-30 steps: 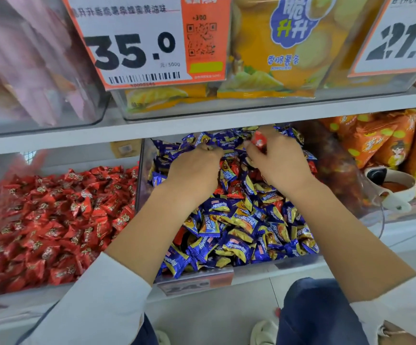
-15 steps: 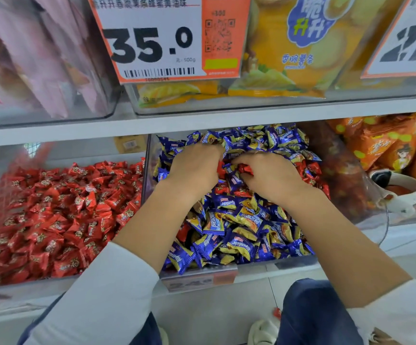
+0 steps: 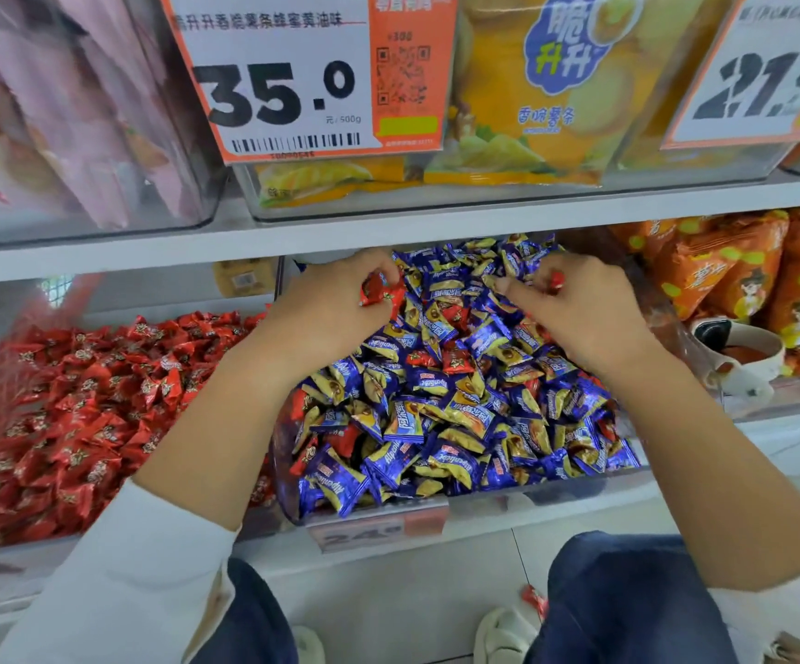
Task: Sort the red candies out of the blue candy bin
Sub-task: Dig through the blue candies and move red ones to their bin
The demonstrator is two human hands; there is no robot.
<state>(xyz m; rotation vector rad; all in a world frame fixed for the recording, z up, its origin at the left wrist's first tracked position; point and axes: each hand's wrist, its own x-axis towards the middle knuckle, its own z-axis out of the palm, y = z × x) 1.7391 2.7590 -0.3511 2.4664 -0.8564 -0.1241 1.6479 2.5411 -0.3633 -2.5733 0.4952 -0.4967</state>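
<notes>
Both of the person's bare hands reach into the clear plastic bin of blue-and-gold wrapped candies on the lower shelf. The left hand has its fingers curled around a small bunch of red foil-wrapped candies, held just above the blue pile near the back of the bin. The right hand pinches a single red wrapped candy between thumb and fingertips, also over the rear part of the pile. Several more red candies lie mixed among the blue ones in the middle and along the left edge of the bin. Just beside it to the left, a second clear bin holds a heap of red wrapped candies. One red wrapper lies on the pale floor between the person's knees.
</notes>
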